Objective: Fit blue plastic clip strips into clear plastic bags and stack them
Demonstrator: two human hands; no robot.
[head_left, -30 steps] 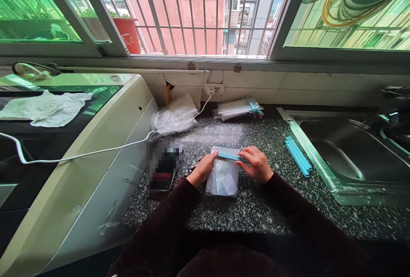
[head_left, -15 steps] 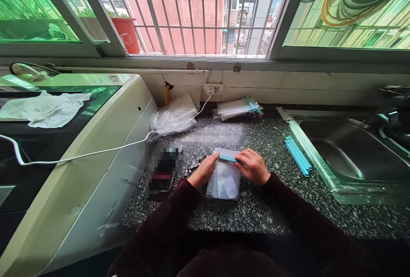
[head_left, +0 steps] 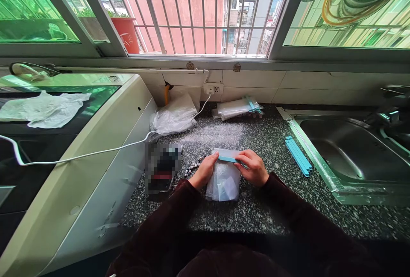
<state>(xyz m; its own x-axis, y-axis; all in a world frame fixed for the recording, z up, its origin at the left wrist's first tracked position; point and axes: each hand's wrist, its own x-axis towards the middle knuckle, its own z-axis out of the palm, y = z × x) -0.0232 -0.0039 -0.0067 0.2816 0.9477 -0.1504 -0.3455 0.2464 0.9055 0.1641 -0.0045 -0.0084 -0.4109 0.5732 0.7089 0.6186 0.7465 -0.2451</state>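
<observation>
Blue strip [head_left: 226,158], one, in the pinch of left hand [head_left: 203,170] and right hand [head_left: 253,167], across clear bags [head_left: 225,183], seemingly several.

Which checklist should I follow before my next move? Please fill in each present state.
1. Left hand at the left end of the blue strip: ok.
2. Right hand at its right end: ok.
3. Strip across the clear bags, near their far edge: ok.
4. Strip ends level with the bag sides: cannot tell, fingers cover them.
5. Space beside left hand free: not ok, bead string there.
6. Spare strips ready: ok, beside the sink.
</observation>
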